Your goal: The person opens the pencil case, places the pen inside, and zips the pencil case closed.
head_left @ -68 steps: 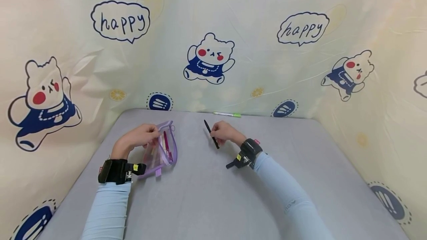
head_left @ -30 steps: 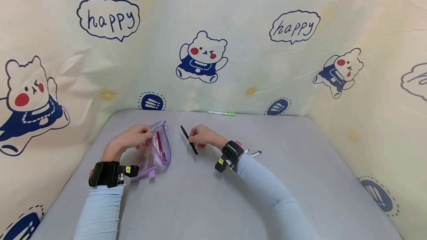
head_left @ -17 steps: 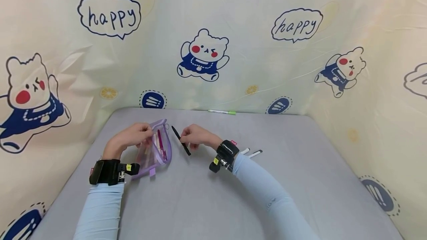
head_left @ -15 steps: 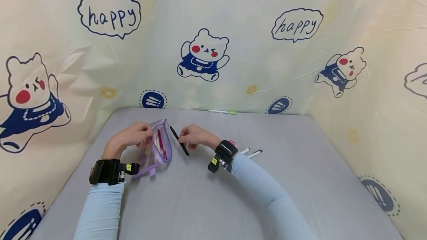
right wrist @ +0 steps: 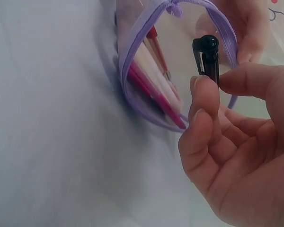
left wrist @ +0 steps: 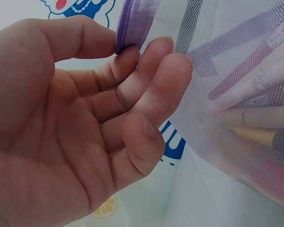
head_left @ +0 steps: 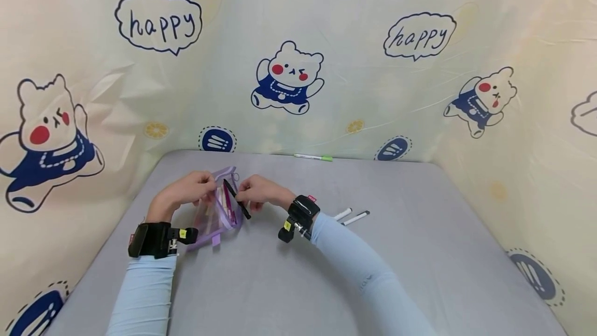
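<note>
A purple-edged mesh pencil case (head_left: 205, 222) stands at the table's left, its zipped mouth spread toward the right. My left hand (head_left: 196, 188) pinches the zipper edge between thumb and index finger, as the left wrist view (left wrist: 99, 104) confirms. Several pens, one of them a magenta pen (right wrist: 156, 97), lie inside the case. My right hand (head_left: 261, 191) pinches a black pen (head_left: 243, 209) with a clip, held slanted in front of the case's mouth. In the right wrist view the black pen's clip end (right wrist: 208, 47) appears across the opening; its other end is hidden by the fingers.
Two white pens with dark ends, one a white marker (head_left: 356, 218), lie on the grey table (head_left: 298, 284) beside my right forearm. A green-capped marker (head_left: 313, 157) lies along the back edge, near the patterned curtain (head_left: 364, 82).
My right hand has carried the black pen leftward, from mid-table to the mouth of the pencil case. The two white pens have come out from behind my right arm. My left hand keeps its hold.
</note>
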The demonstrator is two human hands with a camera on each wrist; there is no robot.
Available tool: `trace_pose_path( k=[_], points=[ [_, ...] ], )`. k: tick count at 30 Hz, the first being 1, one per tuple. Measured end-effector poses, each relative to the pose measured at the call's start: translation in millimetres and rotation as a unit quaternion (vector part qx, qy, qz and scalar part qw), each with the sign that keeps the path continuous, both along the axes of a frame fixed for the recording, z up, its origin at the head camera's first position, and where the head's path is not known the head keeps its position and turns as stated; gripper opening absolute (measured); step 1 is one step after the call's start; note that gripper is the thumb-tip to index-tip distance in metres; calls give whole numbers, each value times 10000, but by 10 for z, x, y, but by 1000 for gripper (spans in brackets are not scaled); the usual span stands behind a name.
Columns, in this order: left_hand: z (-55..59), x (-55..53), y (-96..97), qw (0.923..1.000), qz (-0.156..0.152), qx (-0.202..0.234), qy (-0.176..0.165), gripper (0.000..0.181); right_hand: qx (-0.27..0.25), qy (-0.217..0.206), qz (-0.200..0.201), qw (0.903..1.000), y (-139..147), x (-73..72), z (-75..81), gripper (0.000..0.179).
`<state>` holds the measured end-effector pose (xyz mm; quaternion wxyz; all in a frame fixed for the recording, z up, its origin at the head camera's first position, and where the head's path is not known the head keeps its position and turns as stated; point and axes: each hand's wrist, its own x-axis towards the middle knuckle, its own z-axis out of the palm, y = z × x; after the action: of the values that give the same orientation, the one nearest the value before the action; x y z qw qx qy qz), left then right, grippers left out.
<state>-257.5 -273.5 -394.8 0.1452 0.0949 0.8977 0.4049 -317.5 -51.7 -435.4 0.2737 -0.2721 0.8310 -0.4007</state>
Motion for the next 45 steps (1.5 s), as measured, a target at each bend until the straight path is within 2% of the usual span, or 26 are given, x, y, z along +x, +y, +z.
trace_pose_path(
  k=[14, 20, 29, 41, 45],
  points=[
    [-14, -22, -2, 10000, -11, 36, -60, 18, -103, 34, -119, 9999, -231, 61, 32, 17],
    [-21, -21, -12, 10000, -18, 21, -36, 18, -265, -57, -133, 9995, -291, 75, 51, 14],
    [10, -29, -9, 10000, -37, 3, -26, 19, -452, -355, 56, 9983, -232, 85, 133, 20],
    [-4, -11, -8, 10000, -3, -19, -36, 20, -368, -284, 101, 9989, -153, 46, 120, 20],
    [-10, -34, -9, 10000, 20, -40, -61, 22, -326, -230, 152, 9991, -99, 37, 155, 27]
  ],
)
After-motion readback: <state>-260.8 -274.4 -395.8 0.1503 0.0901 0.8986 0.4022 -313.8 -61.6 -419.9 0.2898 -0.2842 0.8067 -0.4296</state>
